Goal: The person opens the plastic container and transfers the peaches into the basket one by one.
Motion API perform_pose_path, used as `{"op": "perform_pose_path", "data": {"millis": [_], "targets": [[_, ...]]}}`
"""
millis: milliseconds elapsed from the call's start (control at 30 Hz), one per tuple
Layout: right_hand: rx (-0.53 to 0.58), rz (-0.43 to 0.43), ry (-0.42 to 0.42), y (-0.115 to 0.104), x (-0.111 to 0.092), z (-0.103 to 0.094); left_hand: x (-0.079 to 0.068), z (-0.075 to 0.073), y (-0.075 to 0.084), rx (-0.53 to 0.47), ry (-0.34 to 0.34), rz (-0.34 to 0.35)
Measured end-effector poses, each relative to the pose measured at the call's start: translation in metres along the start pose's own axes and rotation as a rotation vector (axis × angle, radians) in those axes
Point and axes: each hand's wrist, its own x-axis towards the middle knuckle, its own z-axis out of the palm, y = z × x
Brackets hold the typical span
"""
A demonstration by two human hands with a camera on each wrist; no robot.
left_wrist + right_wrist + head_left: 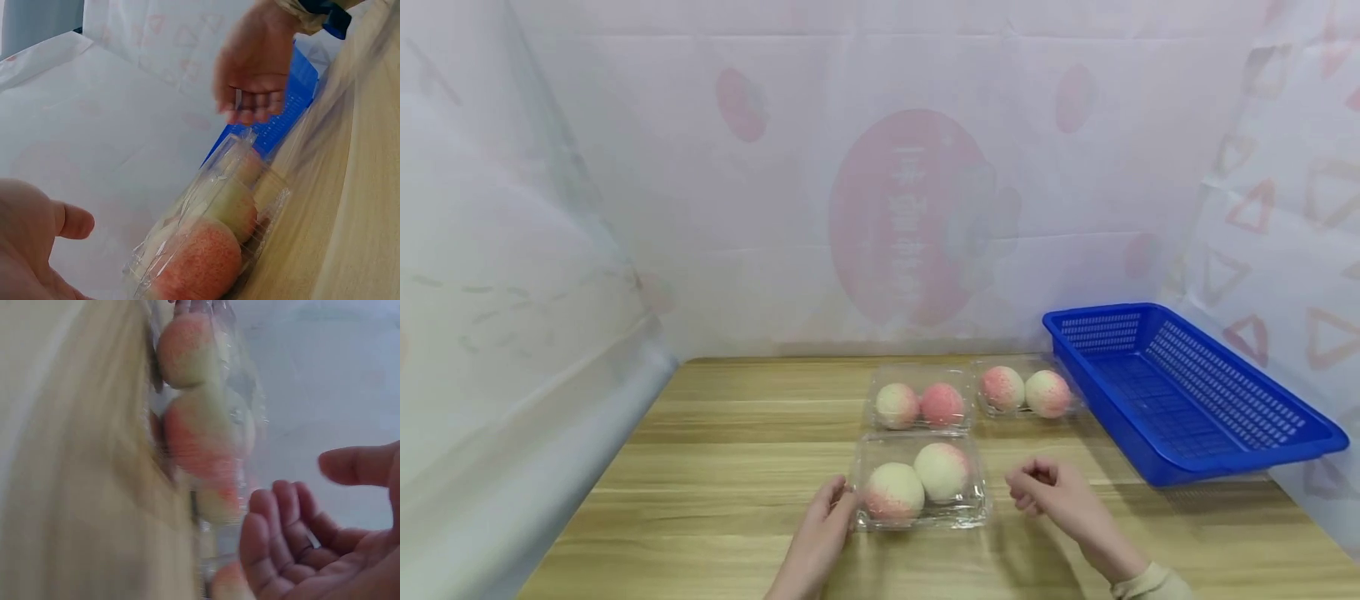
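Observation:
Nearest me is a clear plastic clamshell box holding two cream-and-pink peaches. My left hand is at the left side of this box, fingers right at its edge. In the left wrist view the thumb stands away from the plastic. To the right of the box, over the table, is my right hand, its fingers loosely bent around nothing. The right wrist view shows its fingertips apart from the thumb, with the peaches blurred beyond.
Behind the front box sits another clear box with two peaches, and a third box with two more lies right of it. A blue plastic basket stands at the right of the wooden table. Printed white sheeting encloses the back and sides.

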Motion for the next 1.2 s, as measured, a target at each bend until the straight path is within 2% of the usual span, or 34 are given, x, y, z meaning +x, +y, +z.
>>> {"op": "perform_pose_path", "data": {"millis": [100, 233, 333, 433, 533, 633, 800, 933, 1033, 1200], "targets": [[-0.107, -0.167, 0.055, -0.016, 0.003, 0.0, -0.001, 0.002, 0.004, 0.015, -0.022, -0.002], [-0.344, -0.49, 0.061, -0.025, 0.006, 0.008, -0.001, 0.007, 0.004, 0.027, -0.067, 0.017], [-0.51, -0.727, 0.011, -0.023, 0.011, 0.018, 0.001, 0.01, 0.002, 0.062, -0.069, 0.081], [-0.578, -0.849, -0.09, -0.016, 0.017, 0.026, 0.002, 0.013, 0.0, 0.101, -0.062, 0.122], [-0.628, -0.928, -0.159, -0.008, 0.024, 0.031, 0.002, 0.016, -0.001, 0.102, -0.058, 0.146], [-0.695, -0.997, -0.183, -0.001, 0.033, 0.033, 0.003, 0.019, -0.001, 0.097, -0.055, 0.174], [-0.823, -1.046, -0.229, 0.009, 0.044, 0.035, 0.005, 0.02, -0.001, 0.154, -0.053, 0.156], [-0.852, -1.096, -0.243, 0.016, 0.047, 0.038, 0.006, 0.019, -0.004, 0.151, -0.073, 0.171], [-0.848, -1.096, -0.235, 0.019, 0.049, 0.04, 0.008, 0.019, -0.007, 0.133, -0.087, 0.187], [-0.88, -1.071, -0.243, 0.022, 0.051, 0.04, 0.01, 0.021, -0.011, 0.112, -0.084, 0.13]]}}
